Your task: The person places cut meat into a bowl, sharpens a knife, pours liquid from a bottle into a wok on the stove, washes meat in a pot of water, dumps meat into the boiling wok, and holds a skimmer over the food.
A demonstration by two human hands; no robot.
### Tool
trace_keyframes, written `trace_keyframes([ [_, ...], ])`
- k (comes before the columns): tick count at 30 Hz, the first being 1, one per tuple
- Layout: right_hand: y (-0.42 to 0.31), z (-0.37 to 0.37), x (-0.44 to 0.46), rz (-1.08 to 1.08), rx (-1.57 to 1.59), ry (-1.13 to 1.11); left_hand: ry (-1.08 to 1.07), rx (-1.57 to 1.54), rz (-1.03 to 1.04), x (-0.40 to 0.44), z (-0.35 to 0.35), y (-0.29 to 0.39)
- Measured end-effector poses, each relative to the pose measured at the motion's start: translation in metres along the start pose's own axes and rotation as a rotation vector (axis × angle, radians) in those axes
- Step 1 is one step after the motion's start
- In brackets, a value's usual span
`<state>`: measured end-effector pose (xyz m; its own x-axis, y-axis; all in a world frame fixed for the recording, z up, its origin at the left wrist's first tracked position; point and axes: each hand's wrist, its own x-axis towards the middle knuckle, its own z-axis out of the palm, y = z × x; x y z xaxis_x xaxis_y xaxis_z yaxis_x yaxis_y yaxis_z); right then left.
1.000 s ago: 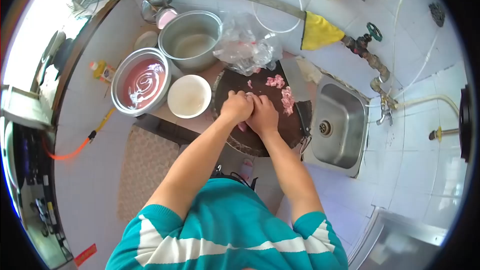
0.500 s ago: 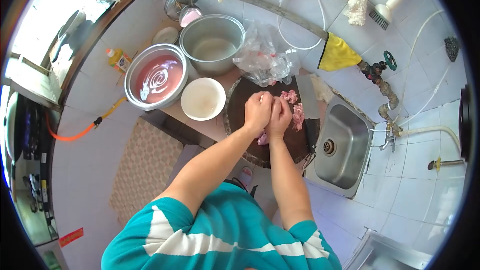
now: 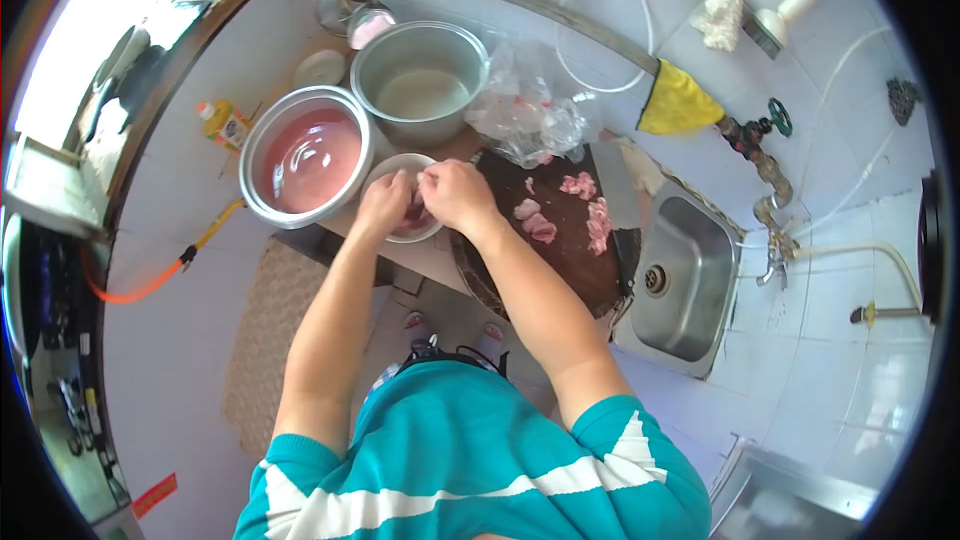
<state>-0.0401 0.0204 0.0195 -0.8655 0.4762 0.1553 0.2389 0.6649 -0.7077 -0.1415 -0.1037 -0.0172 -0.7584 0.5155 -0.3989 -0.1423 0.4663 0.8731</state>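
Both hands are together over the white bowl (image 3: 413,232). My left hand (image 3: 384,202) is at the bowl's left side, and my right hand (image 3: 456,196) at its right, each with curled fingers. Between them a dark reddish piece, probably meat, shows low in the bowl; its outline is partly hidden by the fingers. On the round dark chopping board (image 3: 560,270) lie pink meat pieces (image 3: 537,224) near the middle, with more minced-looking meat (image 3: 598,226) to the right. A cleaver (image 3: 616,187) with a broad grey blade rests along the board's right edge.
Left of the bowl stands a metal pot of pinkish liquid (image 3: 312,162). Behind are a larger grey pot (image 3: 420,75) and crumpled plastic bags (image 3: 535,105). A steel sink (image 3: 685,285) is at the right, under a tap (image 3: 775,260). A yellow cloth (image 3: 680,102) hangs on the wall.
Both hands have moved left from the chopping board to the white bowl. The meat pieces in the middle of the board are now uncovered.
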Motion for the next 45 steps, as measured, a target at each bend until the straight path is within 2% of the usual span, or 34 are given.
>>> trace_keyframes([
  [1, -0.002, -0.023, -0.006, 0.025, -0.066, 0.039, -0.024, 0.209, 0.039, -0.011, -0.004, 0.011],
  [2, 0.01, -0.04, -0.012, 0.004, -0.029, 0.152, -0.012, 0.303, 0.107, -0.021, -0.007, 0.023],
  [3, 0.022, -0.062, -0.021, 0.046, -0.09, 0.168, 0.009, 0.394, 0.175, -0.028, -0.007, 0.028],
  [4, 0.041, -0.078, -0.03, 0.081, -0.155, 0.089, 0.234, 0.511, 0.462, -0.03, -0.002, 0.02],
  [5, 0.05, -0.095, -0.043, 0.133, -0.31, -0.047, 0.227, 0.512, 0.464, -0.037, 0.002, 0.024],
  [7, 0.079, -0.096, -0.064, -0.002, -0.474, -0.199, 0.102, 0.532, 0.65, -0.06, 0.024, 0.04],
  [9, 0.095, -0.093, -0.075, -0.047, -0.428, -0.246, -0.192, 0.596, 0.7, -0.09, 0.059, 0.041],
  [11, 0.102, -0.095, -0.083, -0.101, -0.378, -0.294, -0.271, 0.862, 0.725, -0.121, 0.097, 0.039],
  [15, 0.111, -0.106, -0.101, -0.014, -0.392, -0.361, -0.173, 0.958, 0.805, -0.121, 0.151, 0.02],
  [17, 0.118, -0.105, -0.116, 0.101, -0.353, -0.347, -0.161, 0.994, 0.89, -0.115, 0.165, 0.011],
  [18, 0.117, -0.105, -0.123, 0.102, -0.274, -0.265, -0.122, 1.009, 0.954, -0.112, 0.169, 0.004],
  [19, 0.123, -0.104, -0.126, 0.086, -0.267, -0.274, -0.108, 1.016, 0.941, -0.11, 0.17, 0.0],
  [21, 0.135, -0.102, -0.128, 0.183, -0.005, -0.095, -0.162, 1.001, 0.945, -0.107, 0.17, -0.003],
  [23, 0.139, -0.102, -0.127, 0.22, 0.054, -0.053, -0.135, 0.97, 0.921, -0.102, 0.167, -0.001],
  [25, 0.142, -0.097, -0.125, 0.464, 0.394, 0.017, -0.124, 0.822, 0.807, -0.096, 0.165, 0.001],
  [26, 0.144, -0.093, -0.122, 0.451, 0.456, 0.03, -0.119, 0.824, 0.807, -0.091, 0.16, 0.001],
  [28, 0.11, -0.099, -0.106, 0.454, 0.569, 0.007, 0.088, 0.409, 0.821, -0.084, 0.129, 0.011],
  [29, 0.091, -0.099, -0.098, 0.466, 0.682, -0.016, 0.087, 0.303, 0.652, -0.082, 0.11, 0.019],
  [30, 0.081, -0.093, -0.088, 0.383, 0.747, -0.051, 0.209, 0.256, 0.71, -0.072, 0.093, 0.02],
  [31, 0.07, -0.086, -0.075, 0.32, 0.799, -0.098, 0.291, 0.336, 0.625, -0.064, 0.072, 0.026],
  [33, 0.042, -0.066, -0.05, 0.239, 0.862, -0.144, 0.253, 0.486, 0.508, -0.051, 0.036, 0.03],
  [36, 0.028, -0.031, -0.026, 0.203, 0.767, -0.107, 0.099, 0.328, 0.262, -0.063, -0.001, 0.043],
  [37, 0.025, -0.027, -0.022, 0.075, 0.444, 0.024, 0.102, 0.327, 0.265, -0.067, -0.011, 0.037],
  [38, 0.023, -0.024, -0.018, -0.049, 0.119, 0.152, 0.197, 0.322, 0.374, -0.074, -0.02, 0.028],
  [39, 0.023, -0.026, -0.02, -0.055, 0.113, 0.151, 0.294, 0.312, 0.482, -0.082, -0.029, 0.017],
  [41, 0.026, -0.042, -0.029, 0.089, 0.206, 0.198, 0.288, 0.179, 0.49, -0.099, -0.048, -0.009],
  [43, 0.009, -0.069, -0.032, 0.213, 0.107, 0.138, 0.295, 0.194, 0.442, -0.117, -0.074, -0.041],
  [45, 0.016, -0.075, -0.021, 0.158, 0.01, 0.181, 0.323, 0.152, 0.327, -0.132, -0.096, -0.086],
])
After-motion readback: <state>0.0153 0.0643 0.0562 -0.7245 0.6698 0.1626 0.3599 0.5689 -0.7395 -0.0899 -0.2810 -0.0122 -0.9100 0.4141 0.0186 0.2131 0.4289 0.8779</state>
